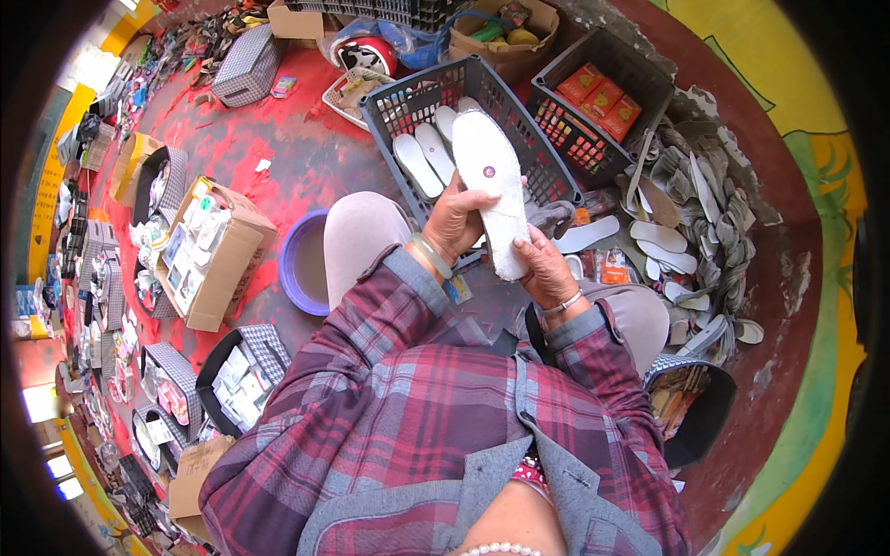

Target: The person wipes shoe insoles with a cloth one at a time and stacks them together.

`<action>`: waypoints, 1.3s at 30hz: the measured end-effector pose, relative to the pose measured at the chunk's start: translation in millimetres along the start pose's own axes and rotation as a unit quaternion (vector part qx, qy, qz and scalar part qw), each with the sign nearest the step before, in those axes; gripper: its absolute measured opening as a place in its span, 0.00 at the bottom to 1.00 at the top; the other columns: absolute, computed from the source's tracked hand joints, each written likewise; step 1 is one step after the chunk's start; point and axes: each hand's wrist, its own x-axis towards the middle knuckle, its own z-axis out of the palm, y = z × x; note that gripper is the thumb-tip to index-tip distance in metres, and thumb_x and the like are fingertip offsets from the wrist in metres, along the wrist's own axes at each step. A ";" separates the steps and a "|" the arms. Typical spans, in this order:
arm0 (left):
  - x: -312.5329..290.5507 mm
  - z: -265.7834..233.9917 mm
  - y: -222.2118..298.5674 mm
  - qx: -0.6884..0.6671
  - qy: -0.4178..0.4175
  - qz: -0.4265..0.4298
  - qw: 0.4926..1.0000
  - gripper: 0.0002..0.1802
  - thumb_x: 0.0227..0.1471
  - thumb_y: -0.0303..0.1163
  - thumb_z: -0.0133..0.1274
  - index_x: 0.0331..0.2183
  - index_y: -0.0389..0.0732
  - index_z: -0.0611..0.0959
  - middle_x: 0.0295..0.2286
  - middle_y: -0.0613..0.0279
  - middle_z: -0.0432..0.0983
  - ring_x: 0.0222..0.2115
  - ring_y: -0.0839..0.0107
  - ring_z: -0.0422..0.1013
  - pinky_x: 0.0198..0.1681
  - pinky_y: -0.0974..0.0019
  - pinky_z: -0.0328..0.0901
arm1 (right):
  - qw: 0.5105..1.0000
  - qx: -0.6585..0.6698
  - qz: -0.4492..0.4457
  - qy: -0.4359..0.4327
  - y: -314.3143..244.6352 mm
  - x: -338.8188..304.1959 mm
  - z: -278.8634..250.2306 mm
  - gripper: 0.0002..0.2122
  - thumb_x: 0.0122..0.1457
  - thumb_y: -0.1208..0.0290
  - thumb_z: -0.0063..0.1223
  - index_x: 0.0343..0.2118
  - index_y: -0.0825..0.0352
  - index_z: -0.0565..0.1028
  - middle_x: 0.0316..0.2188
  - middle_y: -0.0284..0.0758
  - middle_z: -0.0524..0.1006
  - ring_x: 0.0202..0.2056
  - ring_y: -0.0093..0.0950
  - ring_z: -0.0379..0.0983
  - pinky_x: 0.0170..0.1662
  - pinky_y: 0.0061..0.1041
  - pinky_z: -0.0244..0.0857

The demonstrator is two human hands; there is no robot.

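A white shoe insole (484, 165) with a small round dark mark is held up in front of me, toe end pointing away. My left hand (456, 218) grips its left edge near the middle, thumb lying across the top face. Lower down, at the heel end, my right hand (545, 271) pinches the right edge with thumb on top. Just beyond my hands stands a dark grey plastic crate (380, 119), where several more white insoles (417, 165) lie. The held insole hides part of that crate.
Right of the crate, a black crate (640, 79) holds orange-red boxes (601, 97). Grey and white insoles (709, 199) are heaped along the right wall. A purple basin (295, 269) stands by my left knee, near an open cardboard box (227, 264). Patterned fabric bins (246, 375) line the left.
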 end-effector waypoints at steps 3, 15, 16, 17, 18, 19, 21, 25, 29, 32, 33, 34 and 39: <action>2.3 6.8 17.0 -0.005 0.002 -0.006 1.000 0.38 0.40 0.29 0.54 0.54 0.37 0.61 0.46 0.45 0.67 0.49 0.51 0.65 0.50 0.48 0.63 | 0.998 0.003 0.005 -0.056 -3.6 -1.7 -1.4 0.30 0.53 0.60 0.57 0.52 0.74 0.60 0.42 0.42 0.73 0.41 0.32 0.74 0.45 0.31 0.69; -4.2 27.7 56.5 0.051 0.008 0.102 0.993 0.35 0.36 0.30 0.51 0.50 0.40 0.63 0.36 0.50 0.71 0.36 0.59 0.71 0.40 0.60 0.69 | 0.992 0.002 0.044 -0.117 -3.0 -7.2 9.9 0.31 0.52 0.57 0.57 0.52 0.76 0.61 0.40 0.44 0.74 0.39 0.33 0.75 0.42 0.29 0.70; -4.3 27.0 57.1 0.059 0.009 0.102 0.993 0.34 0.36 0.30 0.50 0.50 0.39 0.64 0.35 0.51 0.71 0.36 0.60 0.72 0.40 0.61 0.69 | 0.993 -0.007 0.037 -0.116 1.5 -5.2 4.9 0.31 0.52 0.57 0.56 0.52 0.76 0.61 0.40 0.44 0.74 0.39 0.33 0.75 0.42 0.29 0.70; -4.5 26.1 58.0 0.067 0.011 0.103 0.992 0.33 0.35 0.29 0.50 0.49 0.39 0.65 0.34 0.51 0.71 0.35 0.60 0.72 0.39 0.62 0.69 | 0.993 -0.015 0.030 -0.115 3.8 -3.8 2.6 0.31 0.53 0.57 0.56 0.52 0.76 0.61 0.41 0.44 0.74 0.39 0.33 0.75 0.42 0.29 0.70; -4.5 24.6 58.3 0.076 0.016 0.105 0.991 0.33 0.35 0.29 0.49 0.49 0.38 0.65 0.34 0.51 0.72 0.35 0.61 0.72 0.40 0.62 0.69 | 0.993 -0.022 0.029 -0.109 4.6 -3.7 1.2 0.31 0.53 0.57 0.56 0.52 0.75 0.61 0.41 0.43 0.74 0.39 0.32 0.75 0.41 0.29 0.70; -4.2 22.2 58.0 0.085 0.021 0.107 0.990 0.32 0.35 0.29 0.49 0.48 0.38 0.65 0.34 0.51 0.72 0.35 0.61 0.72 0.40 0.62 0.68 | 0.994 -0.029 0.028 -0.103 5.1 -4.0 0.5 0.31 0.53 0.56 0.55 0.52 0.75 0.61 0.41 0.43 0.74 0.39 0.32 0.75 0.41 0.29 0.70; -2.7 15.1 57.1 0.128 0.020 0.124 0.984 0.31 0.36 0.30 0.48 0.48 0.37 0.66 0.34 0.50 0.72 0.35 0.62 0.72 0.40 0.62 0.68 | 0.994 -0.043 0.026 -0.101 5.0 -5.2 -0.6 0.31 0.54 0.54 0.54 0.52 0.74 0.61 0.41 0.42 0.74 0.38 0.31 0.74 0.41 0.29 0.70; 3.0 2.1 50.8 0.181 0.013 0.139 0.974 0.30 0.37 0.29 0.46 0.48 0.37 0.66 0.35 0.49 0.73 0.34 0.62 0.72 0.40 0.63 0.68 | 0.994 -0.088 0.022 -0.069 0.1 -3.6 2.3 0.26 0.57 0.53 0.50 0.49 0.72 0.64 0.36 0.38 0.74 0.33 0.27 0.74 0.36 0.27 0.72; 4.9 6.5 40.7 0.051 0.046 0.095 0.993 0.28 0.45 0.34 0.49 0.49 0.36 0.66 0.39 0.46 0.72 0.41 0.57 0.71 0.47 0.58 0.65 | 0.995 -0.103 -0.006 -0.014 0.5 -5.4 5.1 0.23 0.58 0.54 0.49 0.46 0.72 0.67 0.32 0.35 0.75 0.28 0.23 0.74 0.30 0.23 0.72; 3.2 -6.8 27.7 -0.041 0.022 -0.002 0.999 0.24 0.50 0.35 0.52 0.47 0.34 0.69 0.41 0.49 0.72 0.44 0.58 0.69 0.49 0.56 0.64 | 0.995 -0.091 -0.027 0.008 1.4 -2.3 5.6 0.22 0.58 0.56 0.50 0.44 0.72 0.68 0.30 0.34 0.75 0.26 0.21 0.73 0.28 0.21 0.72; -0.8 -6.2 19.1 -0.032 0.034 -0.013 0.999 0.24 0.49 0.34 0.53 0.46 0.34 0.70 0.41 0.50 0.72 0.44 0.58 0.69 0.49 0.57 0.64 | 0.995 -0.093 -0.029 0.019 1.4 -2.1 7.6 0.21 0.58 0.56 0.50 0.44 0.72 0.68 0.29 0.34 0.75 0.25 0.21 0.73 0.28 0.21 0.71; -3.6 -4.9 11.2 -0.024 0.045 -0.024 0.998 0.23 0.48 0.33 0.54 0.45 0.33 0.71 0.41 0.51 0.72 0.44 0.59 0.69 0.49 0.57 0.64 | 0.995 -0.094 -0.032 0.030 1.1 -1.9 10.1 0.21 0.58 0.57 0.50 0.44 0.72 0.68 0.29 0.34 0.75 0.25 0.21 0.72 0.27 0.21 0.71; -8.0 -10.8 -18.6 0.003 0.063 -0.023 0.998 0.27 0.44 0.25 0.55 0.47 0.31 0.67 0.38 0.52 0.72 0.43 0.54 0.71 0.47 0.52 0.66 | 0.978 -0.180 -0.051 0.094 7.8 1.8 -0.2 0.19 0.58 0.59 0.51 0.43 0.72 0.69 0.25 0.32 0.74 0.22 0.20 0.71 0.24 0.18 0.68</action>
